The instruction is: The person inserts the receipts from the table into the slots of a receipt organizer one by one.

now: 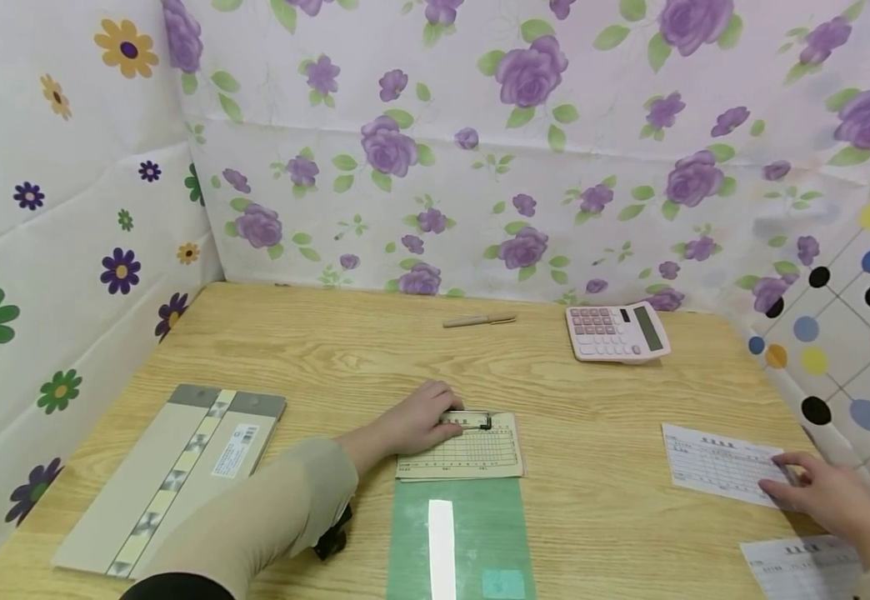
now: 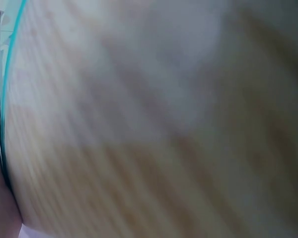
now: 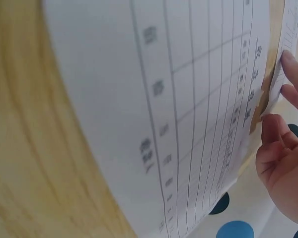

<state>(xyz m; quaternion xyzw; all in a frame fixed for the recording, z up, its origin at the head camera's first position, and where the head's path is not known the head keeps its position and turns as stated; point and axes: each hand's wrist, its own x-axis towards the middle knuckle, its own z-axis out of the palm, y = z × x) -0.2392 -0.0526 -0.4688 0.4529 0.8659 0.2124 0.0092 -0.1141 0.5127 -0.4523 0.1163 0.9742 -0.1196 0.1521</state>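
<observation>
A green translucent clipboard [image 1: 457, 525] lies flat, with a pad of yellowish printed forms [image 1: 472, 454] under its metal clip [image 1: 472, 419]. My left hand [image 1: 427, 421] grips the clip end, thumb on the forms and fingers over the top. In the left wrist view, only the clipboard's teal edge [image 2: 6, 94] and part of the hand show beside blur. At the right, my right hand [image 1: 825, 492] pinches the right edge of a white printed slip [image 1: 720, 462]. Nearer the front lies another white slip [image 1: 787, 571], seen close up in the right wrist view.
A beige and grey folder [image 1: 157, 483] with a patterned stripe and a barcode label lies at the left. Toward the back are a pen [image 1: 480, 320] and a pink calculator [image 1: 615, 333]. Flowered sheets hang behind and beside the wooden table [image 1: 330, 333].
</observation>
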